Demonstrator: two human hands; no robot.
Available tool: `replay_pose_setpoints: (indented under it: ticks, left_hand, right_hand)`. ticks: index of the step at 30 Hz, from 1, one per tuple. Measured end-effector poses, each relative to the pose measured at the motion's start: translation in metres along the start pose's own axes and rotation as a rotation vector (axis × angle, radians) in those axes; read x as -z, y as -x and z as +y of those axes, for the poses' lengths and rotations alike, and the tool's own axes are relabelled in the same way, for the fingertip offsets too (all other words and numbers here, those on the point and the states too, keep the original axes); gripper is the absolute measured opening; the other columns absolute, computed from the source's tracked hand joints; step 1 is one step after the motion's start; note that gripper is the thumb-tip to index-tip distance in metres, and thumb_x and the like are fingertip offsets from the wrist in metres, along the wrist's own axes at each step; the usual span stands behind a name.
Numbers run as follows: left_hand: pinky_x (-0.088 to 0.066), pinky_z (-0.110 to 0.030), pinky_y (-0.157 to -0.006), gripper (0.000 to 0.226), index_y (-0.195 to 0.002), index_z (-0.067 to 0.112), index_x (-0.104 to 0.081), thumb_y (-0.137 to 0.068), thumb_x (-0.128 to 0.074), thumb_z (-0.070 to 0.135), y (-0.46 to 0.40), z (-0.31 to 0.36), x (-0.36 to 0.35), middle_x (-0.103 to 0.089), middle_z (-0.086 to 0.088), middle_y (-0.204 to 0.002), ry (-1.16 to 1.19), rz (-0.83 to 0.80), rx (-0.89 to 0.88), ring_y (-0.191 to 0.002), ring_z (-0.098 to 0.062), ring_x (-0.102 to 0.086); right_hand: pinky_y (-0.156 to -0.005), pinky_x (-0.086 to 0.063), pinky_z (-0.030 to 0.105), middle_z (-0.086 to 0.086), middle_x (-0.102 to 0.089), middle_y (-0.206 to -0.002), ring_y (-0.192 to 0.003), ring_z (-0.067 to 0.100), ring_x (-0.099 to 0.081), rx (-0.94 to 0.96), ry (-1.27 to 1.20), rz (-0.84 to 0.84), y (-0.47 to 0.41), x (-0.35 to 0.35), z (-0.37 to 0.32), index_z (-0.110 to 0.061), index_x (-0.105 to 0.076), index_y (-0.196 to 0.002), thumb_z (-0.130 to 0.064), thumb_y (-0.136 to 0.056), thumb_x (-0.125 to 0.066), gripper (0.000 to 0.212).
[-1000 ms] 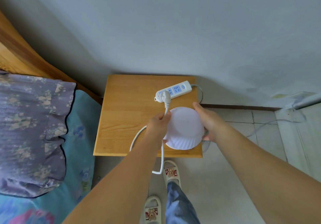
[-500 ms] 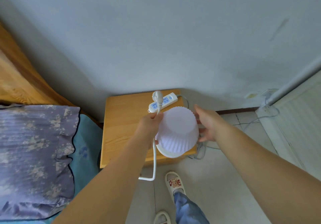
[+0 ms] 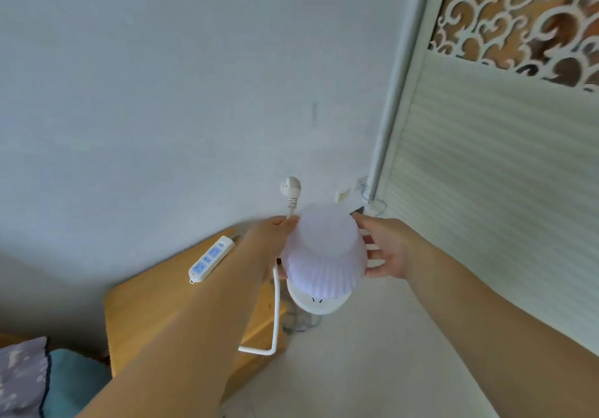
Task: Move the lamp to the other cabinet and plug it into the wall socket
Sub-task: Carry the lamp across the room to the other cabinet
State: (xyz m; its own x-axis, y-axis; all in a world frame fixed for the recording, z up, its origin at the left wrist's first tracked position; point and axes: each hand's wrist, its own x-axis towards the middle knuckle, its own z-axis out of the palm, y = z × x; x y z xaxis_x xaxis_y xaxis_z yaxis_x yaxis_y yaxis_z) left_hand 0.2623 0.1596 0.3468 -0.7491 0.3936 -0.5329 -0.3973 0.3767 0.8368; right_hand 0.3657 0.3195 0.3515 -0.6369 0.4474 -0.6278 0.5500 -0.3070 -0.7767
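Note:
The white lamp [image 3: 324,255], with a pleated shade and a round white base, hangs in the air off the right edge of the wooden cabinet [image 3: 155,307]. My left hand [image 3: 272,239] presses the shade's left side and also pinches the lamp's white cord, so the plug [image 3: 291,187] sticks up above my fingers. My right hand [image 3: 382,249] cups the shade's right side. The cord loops down below my left wrist. A wall socket [image 3: 351,192] sits low on the wall just behind the lamp.
A white power strip [image 3: 210,259] lies on the cabinet top near the wall. A white wardrobe door [image 3: 486,190] with a carved brown panel fills the right. A bed with a patterned pillow [image 3: 19,375] is at the lower left. Pale tiled floor lies below the lamp.
The lamp has come up off the cabinet and moved right, held in both hands. The plug is out of the power strip. My view has swung up and right toward the wardrobe.

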Motion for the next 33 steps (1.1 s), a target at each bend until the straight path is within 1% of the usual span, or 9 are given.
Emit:
replay_pose_setpoints:
  ticks: [3,5,8,11,15,18,23,27,33]
  left_hand:
    - [-0.056,-0.041,-0.064,0.021,-0.090,0.018,-0.069,-0.090,-0.055,0.034,0.027,0.019,-0.050,-0.065,-0.007,-0.085,-0.081,-0.103,-0.074,-0.076,-0.029,-0.062]
    - [-0.054,-0.038,-0.062,0.020,-0.083,0.020,-0.068,-0.089,-0.056,0.034,0.052,0.028,-0.096,-0.064,-0.006,-0.081,-0.154,-0.172,-0.115,-0.073,-0.028,-0.061]
    - [-0.054,-0.040,-0.068,0.021,-0.091,0.017,-0.068,-0.090,-0.056,0.034,0.103,0.029,-0.172,-0.062,-0.004,-0.079,-0.213,-0.308,-0.170,-0.074,-0.027,-0.057]
    - [-0.051,-0.039,-0.067,0.022,-0.097,0.017,-0.068,-0.091,-0.054,0.033,0.163,0.017,-0.246,-0.061,-0.004,-0.082,-0.264,-0.425,-0.224,-0.076,-0.027,-0.056]
    - [-0.051,-0.046,-0.080,0.017,-0.088,0.020,-0.068,-0.089,-0.055,0.030,0.258,-0.010,-0.341,-0.064,-0.004,-0.086,-0.321,-0.624,-0.259,-0.082,-0.028,-0.058]
    - [-0.053,-0.042,-0.075,0.015,-0.086,0.020,-0.067,-0.088,-0.057,0.032,0.341,-0.033,-0.412,-0.063,-0.003,-0.085,-0.380,-0.796,-0.295,-0.081,-0.028,-0.059]
    - [-0.052,-0.035,-0.065,0.017,-0.087,0.021,-0.065,-0.090,-0.055,0.034,0.457,-0.073,-0.512,-0.062,-0.001,-0.078,-0.486,-1.066,-0.353,-0.073,-0.025,-0.057]
    - [-0.051,-0.038,-0.067,0.019,-0.082,0.020,-0.064,-0.090,-0.053,0.033,0.539,-0.108,-0.576,-0.058,-0.004,-0.075,-0.590,-1.240,-0.398,-0.076,-0.028,-0.051]
    - [-0.053,-0.043,-0.073,0.019,-0.088,0.018,-0.068,-0.088,-0.055,0.032,0.667,-0.177,-0.666,-0.060,-0.007,-0.082,-0.772,-1.538,-0.435,-0.076,-0.028,-0.052]
  right_hand:
    - [-0.061,-0.054,0.037,0.001,-0.066,-0.097,-0.084,0.023,-0.064,0.021,-0.083,0.097,0.034,0.056,0.011,-0.017,-0.067,-0.100,-0.037,-0.084,-0.062,0.026]
    - [-0.065,-0.054,0.039,0.002,-0.064,-0.099,-0.083,0.024,-0.063,0.051,-0.139,0.165,0.067,0.101,0.025,-0.018,-0.066,-0.100,-0.037,-0.085,-0.061,0.025]
    - [-0.072,-0.055,0.042,0.004,-0.064,-0.100,-0.083,0.025,-0.063,0.084,-0.224,0.280,0.123,0.175,0.059,-0.016,-0.067,-0.100,-0.037,-0.084,-0.062,0.027]
    - [-0.071,-0.055,0.042,0.006,-0.065,-0.099,-0.082,0.027,-0.062,0.114,-0.282,0.386,0.188,0.241,0.101,-0.016,-0.068,-0.097,-0.038,-0.083,-0.063,0.027]
    - [-0.074,-0.055,0.045,0.008,-0.067,-0.095,-0.082,0.030,-0.063,0.150,-0.336,0.550,0.295,0.324,0.165,-0.015,-0.071,-0.086,-0.035,-0.081,-0.065,0.021]
    - [-0.068,-0.057,0.042,0.008,-0.065,-0.093,-0.078,0.029,-0.063,0.173,-0.394,0.698,0.382,0.382,0.220,-0.015,-0.070,-0.093,-0.035,-0.083,-0.063,0.024]
    - [-0.064,-0.056,0.038,0.005,-0.066,-0.088,-0.073,0.025,-0.063,0.150,-0.522,0.953,0.511,0.443,0.304,-0.018,-0.071,-0.087,-0.037,-0.082,-0.061,0.022]
    - [-0.064,-0.056,0.038,0.004,-0.068,-0.084,-0.070,0.024,-0.063,0.117,-0.674,1.151,0.594,0.469,0.367,-0.017,-0.071,-0.078,-0.036,-0.080,-0.064,0.020]
    - [-0.063,-0.055,0.036,0.005,-0.067,-0.099,-0.087,0.028,-0.059,0.066,-0.882,1.441,0.706,0.488,0.462,-0.016,-0.069,-0.086,-0.036,-0.076,-0.067,0.022]
